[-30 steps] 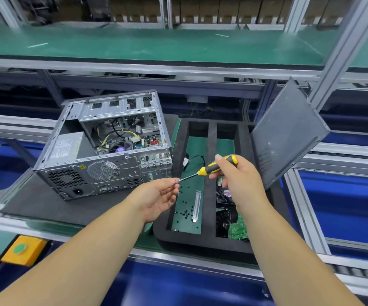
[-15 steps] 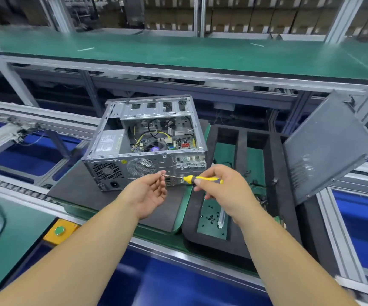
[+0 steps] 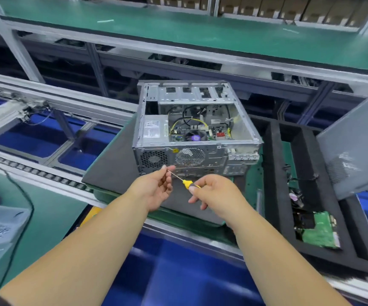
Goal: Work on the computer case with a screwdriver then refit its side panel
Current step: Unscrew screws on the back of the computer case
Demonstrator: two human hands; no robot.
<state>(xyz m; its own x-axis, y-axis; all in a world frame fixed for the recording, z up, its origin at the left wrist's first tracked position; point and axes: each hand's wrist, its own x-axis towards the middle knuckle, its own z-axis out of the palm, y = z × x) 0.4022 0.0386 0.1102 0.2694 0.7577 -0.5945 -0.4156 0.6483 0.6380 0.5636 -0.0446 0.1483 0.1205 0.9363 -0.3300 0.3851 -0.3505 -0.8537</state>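
The screwdriver [image 3: 187,183] is gripped by its yellow handle in the right hand [image 3: 214,193], its tip pinched by the left hand [image 3: 158,186], just before the open computer case [image 3: 192,133] on the worktop [image 3: 112,171]. A small screw, if one is being seated, could be dropped; the side panel [image 3: 355,146] leans well apart.

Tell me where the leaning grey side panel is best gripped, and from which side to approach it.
Probably grip the side panel by its bare left edge, reaching from the left over the foam tray: it leans tilted with that edge facing the case, so fingers can wrap it.
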